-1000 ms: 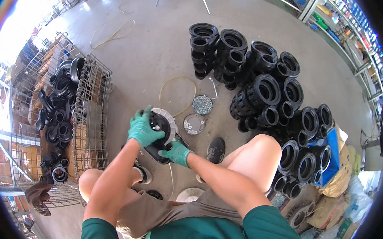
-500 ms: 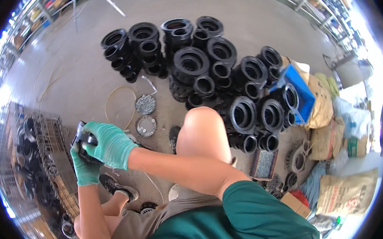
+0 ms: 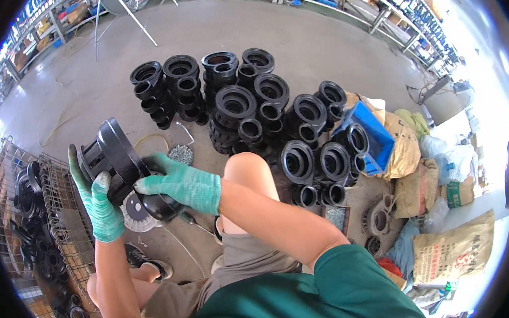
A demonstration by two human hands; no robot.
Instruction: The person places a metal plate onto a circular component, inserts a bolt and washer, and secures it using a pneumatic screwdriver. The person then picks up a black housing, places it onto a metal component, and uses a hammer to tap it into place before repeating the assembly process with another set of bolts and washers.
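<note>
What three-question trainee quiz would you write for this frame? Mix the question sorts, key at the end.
1. True or false: the left hand and the right hand both touch the same black part.
2. Fill in: the open bin behind the person's raised knee, off to the right, is ____ in colour.
3. Multiple choice: which stands on the person's left? A) tan sack B) wire basket C) open bin

Key: 1. true; 2. blue; 3. B
</note>
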